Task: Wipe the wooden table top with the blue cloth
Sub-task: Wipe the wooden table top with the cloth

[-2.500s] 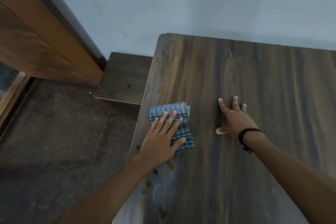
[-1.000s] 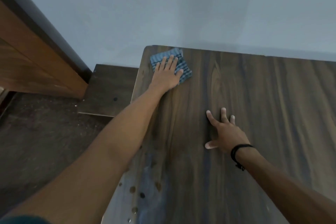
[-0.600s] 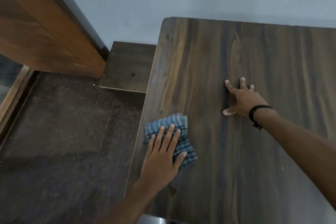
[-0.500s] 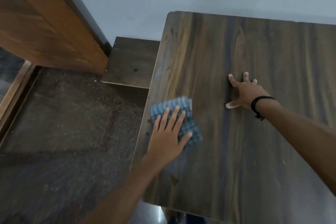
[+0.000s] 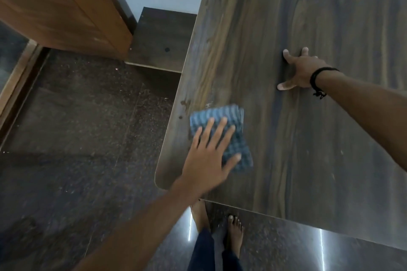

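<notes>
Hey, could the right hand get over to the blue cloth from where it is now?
Probably yes. The right hand rests on the table top, and only bare wood lies between it and the blue cloth, though the left hand covers its near part.

Light: dim, soft; shadows faint.
Glare: two thin white streaks on polished floor [image 5: 88, 138] near my feet [image 5: 235, 231].
Blur: my left fingers [image 5: 218, 132] and blue cloth [image 5: 229, 116] smeared.
Edges: counter [image 5: 308, 160] lines bow, wide-angle.
</notes>
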